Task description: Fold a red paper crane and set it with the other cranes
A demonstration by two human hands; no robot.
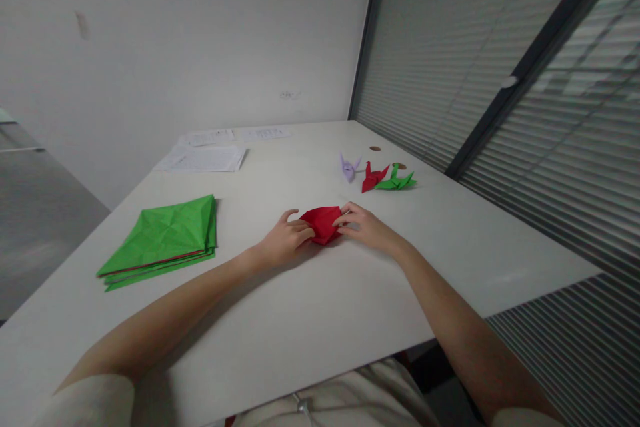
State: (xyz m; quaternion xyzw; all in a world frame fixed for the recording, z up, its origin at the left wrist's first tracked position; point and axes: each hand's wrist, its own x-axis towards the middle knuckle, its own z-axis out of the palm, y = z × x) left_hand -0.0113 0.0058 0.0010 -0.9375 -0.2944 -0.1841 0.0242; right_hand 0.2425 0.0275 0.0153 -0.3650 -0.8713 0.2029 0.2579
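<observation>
A partly folded sheet of red origami paper (323,222) lies on the white table (300,334) between my two hands. My left hand (290,237) grips its left edge, with the index finger lifted and curled above the paper. At the other side, my right hand (361,224) pinches the right edge between thumb and fingers. Beyond my right hand sit three folded paper cranes: a lilac one (349,168), a red one (373,178) and a green one (397,180). The red and green cranes touch or overlap.
To the left lies a stack of creased paper sheets (170,230), green on top with a red edge showing. Printed papers (205,158) lie at the far left of the table. A wall stands behind, and a glass partition with blinds (480,74) runs along the right.
</observation>
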